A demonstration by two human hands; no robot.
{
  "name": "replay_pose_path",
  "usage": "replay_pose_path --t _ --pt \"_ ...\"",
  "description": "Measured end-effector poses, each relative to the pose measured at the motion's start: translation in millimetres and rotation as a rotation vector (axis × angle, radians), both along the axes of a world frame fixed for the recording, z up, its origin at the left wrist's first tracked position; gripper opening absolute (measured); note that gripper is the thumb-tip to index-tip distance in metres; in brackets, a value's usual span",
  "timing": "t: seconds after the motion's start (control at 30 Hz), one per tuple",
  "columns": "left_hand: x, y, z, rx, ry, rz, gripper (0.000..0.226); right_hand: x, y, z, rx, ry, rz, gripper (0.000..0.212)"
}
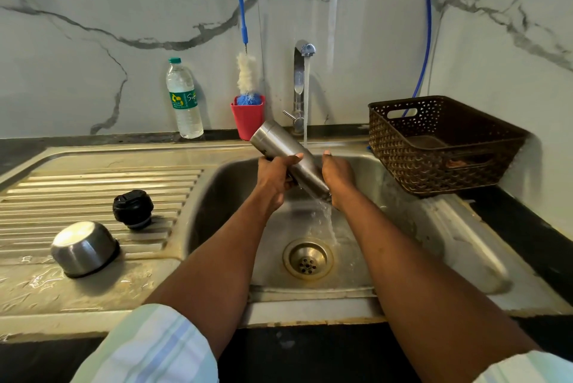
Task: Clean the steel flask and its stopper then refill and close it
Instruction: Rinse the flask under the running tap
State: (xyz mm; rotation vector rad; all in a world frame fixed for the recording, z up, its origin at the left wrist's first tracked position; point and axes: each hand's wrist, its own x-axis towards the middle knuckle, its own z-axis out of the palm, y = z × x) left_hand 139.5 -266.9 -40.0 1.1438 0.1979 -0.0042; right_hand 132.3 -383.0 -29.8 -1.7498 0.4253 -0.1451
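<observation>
The steel flask [286, 154] is held over the sink basin [403, 227], tilted with its base up toward the back left and its mouth down toward the front right, so that water pours out of it in a stream toward the drain [308, 258]. The left hand [274, 176] wraps the middle of the body, thumb laid across the top and fingers curled underneath; the right hand [336, 176] cups the lower end near the mouth, its fingers hidden behind the steel, so how tightly it holds cannot be told. The tap [302, 85] runs, its stream falling just behind the flask and between the hands. The step in hand looks like emptying a rinse. To do it well, keep the mouth low and over the basin until the flow thins to drips, give a small roll of the body so water sheets off every side of the inner wall, and keep the left-hand grip firm, since wet steel is likely to be slippery. On the draining board [93, 190] to the left the black stopper [133, 209] sits apart from the steel cup lid [83, 247], which lies upside down. A bottle brush [246, 72] stands in a red holder [248, 119] by the wall, beside a plastic water bottle [184, 100]; a brown basket [443, 147] sits to the right.
</observation>
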Motion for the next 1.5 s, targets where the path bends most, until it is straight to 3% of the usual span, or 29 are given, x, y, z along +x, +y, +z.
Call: replay_pose_path --t 0.17,0.4,0.47,0.6,0.73,0.83,0.93,1.03,1.13,1.23,1.4,1.5 --pt "-0.4 2.3 2.8 -0.193 0.024 0.051 0.071 4.1 -5.5 -7.0 0.168 0.075 -0.034 0.047" --pt "-1.0 8.5 2.4 -0.372 0.068 0.149 0.075 6.4 -14.0 -3.2 0.546 -0.007 -0.058 0.038" --pt "-2.1 10.4 1.0 -0.382 0.096 0.137 0.075 5.6 -13.4 0.0 0.62 -0.031 -0.031 0.034" --pt "-3.8 9.0 -1.6 -0.353 0.156 0.054 0.072 3.8 -10.1 4.0 0.672 -0.096 0.029 0.055" --pt "-3.9 7.1 -2.1 -0.312 0.266 -0.017 0.068 2.1 -14.6 5.2 0.716 -0.165 -0.038 0.048" --pt "-5.6 7.1 -2.8 -0.184 0.361 -0.102 0.074 2.1 -13.8 4.5 0.646 -0.215 -0.079 0.037" --pt "-8.5 4.5 -4.7 0.153 0.386 -0.098 0.071 0.8 -11.8 6.8 0.531 -0.291 -0.122 0.038" --pt "-7.5 5.1 -8.6 0.565 0.271 -0.009 0.062 -4.5 -8.7 11.3 0.368 -0.398 -0.121 0.034" --pt "-0.8 7.1 -14.1 0.943 0.117 0.079 0.037 -6.9 -5.0 11.6 0.166 -0.461 -0.075 0.034" --pt "-11.8 -6.3 -3.7 1.012 -0.106 -0.005 0.02 -8.4 -1.2 10.7 0.006 -0.477 -0.071 0.037" --pt "-16.9 -16.5 -5.7 1.03 -0.271 -0.134 0.062 -10.0 -0.1 12.1 -0.068 -0.52 -0.049 0.035" --pt "-16.0 -17.0 -9.0 1.041 -0.289 -0.09 0.065 -10.4 2.5 13.1 -0.128 -0.55 -0.022 0.032"
